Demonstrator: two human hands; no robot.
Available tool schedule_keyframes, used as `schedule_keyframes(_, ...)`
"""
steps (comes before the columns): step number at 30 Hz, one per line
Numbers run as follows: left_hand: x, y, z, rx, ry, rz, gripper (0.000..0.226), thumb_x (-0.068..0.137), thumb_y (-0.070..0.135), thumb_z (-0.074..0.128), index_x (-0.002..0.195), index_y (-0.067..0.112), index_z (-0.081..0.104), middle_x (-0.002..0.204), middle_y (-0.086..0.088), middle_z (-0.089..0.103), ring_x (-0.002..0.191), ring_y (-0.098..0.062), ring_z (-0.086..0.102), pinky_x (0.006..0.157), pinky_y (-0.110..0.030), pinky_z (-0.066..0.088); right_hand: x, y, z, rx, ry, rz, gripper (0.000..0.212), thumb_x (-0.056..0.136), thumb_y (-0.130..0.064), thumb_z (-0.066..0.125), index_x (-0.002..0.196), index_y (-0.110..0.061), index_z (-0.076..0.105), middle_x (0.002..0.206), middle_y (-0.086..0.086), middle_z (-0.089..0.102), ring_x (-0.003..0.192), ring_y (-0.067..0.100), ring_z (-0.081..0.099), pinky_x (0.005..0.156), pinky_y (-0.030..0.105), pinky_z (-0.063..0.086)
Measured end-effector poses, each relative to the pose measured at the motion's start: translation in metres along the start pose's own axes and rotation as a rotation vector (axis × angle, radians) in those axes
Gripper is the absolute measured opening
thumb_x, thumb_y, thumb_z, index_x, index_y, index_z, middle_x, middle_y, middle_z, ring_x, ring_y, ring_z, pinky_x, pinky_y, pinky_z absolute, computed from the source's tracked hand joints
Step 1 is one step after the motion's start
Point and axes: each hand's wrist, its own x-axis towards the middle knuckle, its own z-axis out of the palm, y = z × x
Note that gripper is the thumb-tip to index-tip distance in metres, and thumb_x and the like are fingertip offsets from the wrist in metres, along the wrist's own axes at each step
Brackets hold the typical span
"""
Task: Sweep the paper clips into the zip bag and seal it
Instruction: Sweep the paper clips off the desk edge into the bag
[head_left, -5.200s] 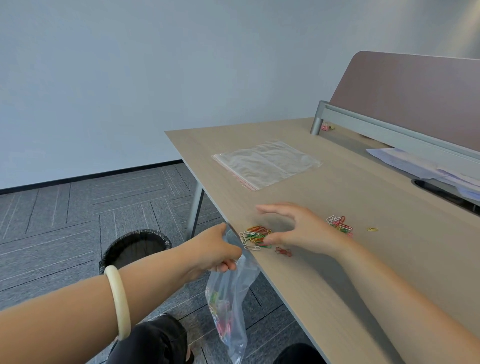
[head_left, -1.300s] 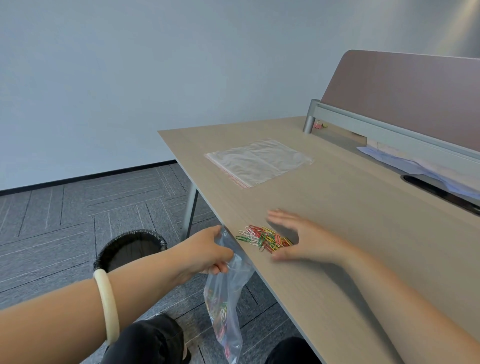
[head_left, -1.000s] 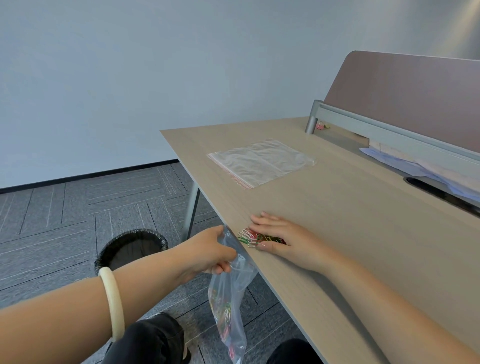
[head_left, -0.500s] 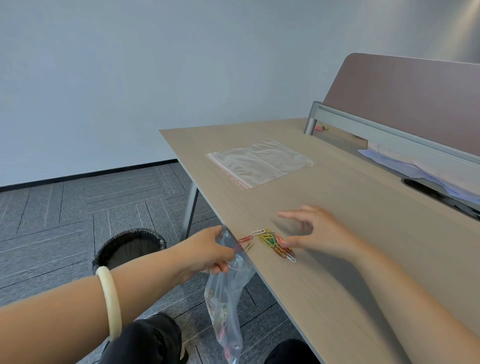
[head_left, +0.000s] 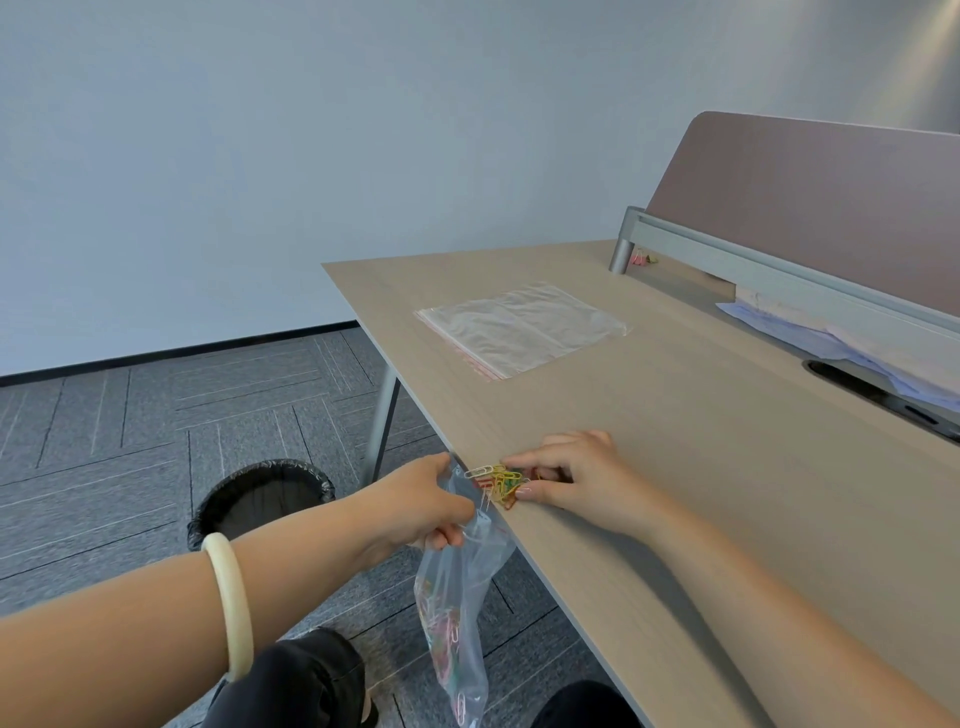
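Head camera looks down at the near edge of the desk (head_left: 727, 467), and I use this edge as the landmark. Just below the edge, the left hand (head_left: 415, 506) is closed on the mouth of the zip bag (head_left: 457, 613), pinching the thin plastic between thumb and fingers; the bag hangs down from the edge with many coloured clips already at its bottom. On the desk, right at the edge and above the bag mouth, lies a small heap of paper clips (head_left: 498, 480). The right hand (head_left: 566, 480) rests flat behind this heap with fingers spread and loose, grasping nothing, only pushing. Further from the edge, toward the wall, a second empty bag (head_left: 519, 327) lies flat. The clips are light, hard and smooth, so I judge they slide easily on the wood but also scatter or hook together; it is better to push them with the side of the fingers than to pick them. The bag is soft and slippery and will collapse, so I think it must be held at the mouth, close against the edge, or clips may fall to the floor near the bin (head_left: 260, 493). Sealing is not yet done.
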Motion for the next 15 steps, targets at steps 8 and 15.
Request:
schedule_keyframes(8,0.003,-0.003,-0.002,-0.029,-0.002,-0.005,0.073,0.082,-0.002,0.052,0.146,0.015,0.021,0.071,-0.002,0.059,0.044,-0.009,0.051,0.042,-0.015,0.040,0.015,-0.018,0.015,0.234,0.080,-0.039,0.027,0.084,-0.030,0.064,0.110,-0.032,0.067,0.077,-0.023,0.056,0.083,-0.009,0.052,0.087,0.024,0.037)
schedule_keyframes(15,0.002,-0.003,-0.003,-0.026,0.014,-0.002,0.078,0.081,-0.002,0.051,0.149,0.014,0.015,0.097,-0.012,0.067,0.048,-0.010,0.052,0.046,-0.017,0.042,-0.010,0.022,-0.003,-0.051,0.033,0.062,0.067,0.073,-0.076,0.039,0.127,-0.036,0.053,0.129,-0.019,0.045,0.123,0.005,0.034,0.109,0.033,0.022)
